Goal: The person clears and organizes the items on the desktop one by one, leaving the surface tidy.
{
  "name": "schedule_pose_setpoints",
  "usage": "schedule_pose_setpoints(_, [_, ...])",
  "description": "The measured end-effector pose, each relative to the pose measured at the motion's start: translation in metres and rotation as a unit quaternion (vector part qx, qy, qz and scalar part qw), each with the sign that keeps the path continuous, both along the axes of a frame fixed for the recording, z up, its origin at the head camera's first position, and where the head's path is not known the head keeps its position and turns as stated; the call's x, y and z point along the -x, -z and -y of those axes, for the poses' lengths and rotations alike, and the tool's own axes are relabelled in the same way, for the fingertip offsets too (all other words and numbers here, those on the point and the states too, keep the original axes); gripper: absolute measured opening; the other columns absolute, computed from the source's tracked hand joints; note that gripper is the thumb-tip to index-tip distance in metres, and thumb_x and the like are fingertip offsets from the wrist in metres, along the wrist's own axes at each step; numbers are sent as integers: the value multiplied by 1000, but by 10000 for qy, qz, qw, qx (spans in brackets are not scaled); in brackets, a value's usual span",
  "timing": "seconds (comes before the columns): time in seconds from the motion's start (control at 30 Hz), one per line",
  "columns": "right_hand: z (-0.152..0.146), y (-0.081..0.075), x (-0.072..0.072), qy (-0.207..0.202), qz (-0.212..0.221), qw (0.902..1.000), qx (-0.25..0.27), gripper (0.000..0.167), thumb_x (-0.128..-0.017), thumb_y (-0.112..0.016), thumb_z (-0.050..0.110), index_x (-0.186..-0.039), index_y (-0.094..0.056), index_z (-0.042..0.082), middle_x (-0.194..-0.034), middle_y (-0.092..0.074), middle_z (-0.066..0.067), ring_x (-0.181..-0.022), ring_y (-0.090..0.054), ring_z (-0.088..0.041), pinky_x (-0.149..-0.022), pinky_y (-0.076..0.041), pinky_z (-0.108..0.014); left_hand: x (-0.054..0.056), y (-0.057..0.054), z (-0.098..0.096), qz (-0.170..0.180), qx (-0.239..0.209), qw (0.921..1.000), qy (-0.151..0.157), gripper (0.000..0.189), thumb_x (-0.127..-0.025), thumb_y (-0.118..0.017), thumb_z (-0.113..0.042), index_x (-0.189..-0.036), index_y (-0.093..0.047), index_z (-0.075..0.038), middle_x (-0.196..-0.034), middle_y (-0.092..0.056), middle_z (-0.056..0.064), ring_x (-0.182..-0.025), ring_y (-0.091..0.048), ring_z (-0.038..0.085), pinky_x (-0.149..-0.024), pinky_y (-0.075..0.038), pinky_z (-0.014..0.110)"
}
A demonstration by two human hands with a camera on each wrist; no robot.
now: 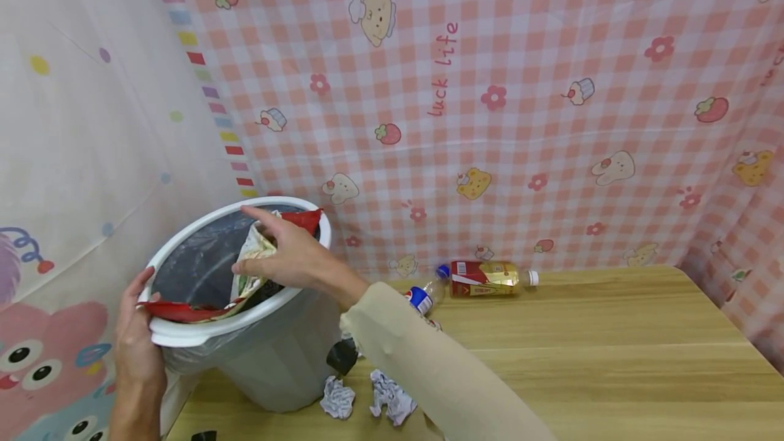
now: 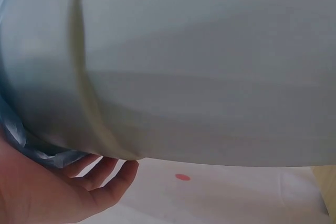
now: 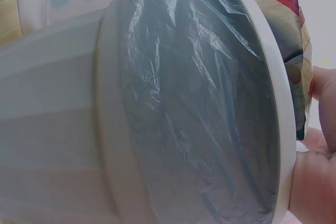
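Note:
A grey trash bin (image 1: 278, 366) with a white rim (image 1: 184, 339) stands at the left, lined with a translucent plastic bag (image 2: 13, 129). My left hand (image 1: 137, 346) grips the bin's rim on its left side, its fingers (image 2: 123, 179) against the outer wall. Across the mouth lies a large red and beige food packet (image 1: 254, 250), folded in the middle, its red ends near opposite sides of the rim. My right hand (image 1: 290, 250) rests on the packet with thumb and index finger spread. In the right wrist view the packet (image 3: 278, 3) bulges above the rim.
A reclining bottle (image 1: 490, 279) with a red and yellow label and a bottle (image 1: 421, 298) with a blue cap lie by the back curtain. Crumpled paper balls (image 1: 337, 398) and a black piece (image 1: 341, 356) lie beside the bin on the wooden table (image 1: 612, 359).

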State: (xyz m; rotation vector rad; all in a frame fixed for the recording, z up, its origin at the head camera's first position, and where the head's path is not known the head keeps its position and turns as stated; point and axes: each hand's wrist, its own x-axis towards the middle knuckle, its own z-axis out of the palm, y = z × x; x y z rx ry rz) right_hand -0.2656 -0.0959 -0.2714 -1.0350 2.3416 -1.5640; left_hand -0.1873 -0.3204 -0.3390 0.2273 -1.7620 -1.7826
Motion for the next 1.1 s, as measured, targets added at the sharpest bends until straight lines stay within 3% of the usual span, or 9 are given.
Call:
schedule_pose_setpoints(0.33, [-1,1,0,-197,-266,9992,-235,81,-92,-71,32,-157,-23,37,-157,-37,5,-139,-41,-11,-110,-38,-33,1,0,-1,43,155,9999,-50,50,-103,-28,-17,-153,-37,-18,-154,-33,3,-141,-27,11,-110,-18,12])
schedule_pose_setpoints(0.53, [1,0,-3,-197,-433,9974,-550,81,-93,-68,33,-156,-18,41,-155,-41,3,-137,-44,-12,-107,-41,-33,0,0,-1,-32,18,10000,59,50,-103,-27,-15,-152,-38,-18,-154,-32,4,-140,-25,12,-109,-18,13])
schedule_pose_setpoints(0.8, [2,0,-5,-179,-334,9977,-564,79,-93,-68,36,-156,-20,42,-153,-43,3,-135,-46,-12,-105,-43,-34,0,-1,-1,-14,-156,9999,58,49,-104,-29,-16,-152,-38,-19,-152,-31,3,-137,-28,13,-104,-23,12])
schedule_pose_setpoints(1.1, [1,2,-6,-156,-285,9982,-496,81,-92,-69,35,-155,-19,44,-150,-46,6,-135,-46,-11,-106,-42,-32,1,0,-1,-52,-146,9999,57,49,-104,-29,-14,-152,-39,-19,-154,-30,3,-137,-27,13,-105,-20,12])
